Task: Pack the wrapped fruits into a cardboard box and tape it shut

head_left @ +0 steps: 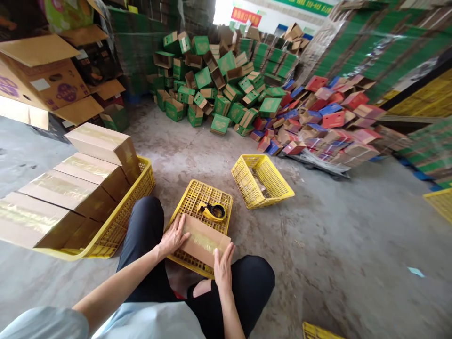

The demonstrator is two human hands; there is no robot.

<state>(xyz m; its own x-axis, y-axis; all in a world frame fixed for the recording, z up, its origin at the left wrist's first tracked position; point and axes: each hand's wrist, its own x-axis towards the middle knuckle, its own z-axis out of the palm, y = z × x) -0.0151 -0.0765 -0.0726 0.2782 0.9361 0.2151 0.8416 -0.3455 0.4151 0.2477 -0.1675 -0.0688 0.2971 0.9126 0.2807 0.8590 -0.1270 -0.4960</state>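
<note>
A brown cardboard box [204,240], with shiny clear-yellow tape along its top, lies flat on an upturned yellow plastic crate [192,193] between my knees. My left hand [173,237] grips the box's left end, its fingers over the top edge. At the right end my right hand [223,266] holds on, thumb on top and fingers along the side. The undersides of both palms are hidden. Just beyond the box, a yellow-and-black tape dispenser [213,211] rests on the crate.
To my left, a yellow crate [144,181] holds several taped cardboard boxes [58,190]. Another yellow crate [261,188] stands ahead on the concrete floor. Behind it lie heaps of green boxes [219,106] and red-and-blue boxes [325,122]. Large open cartons [45,84] stand back left.
</note>
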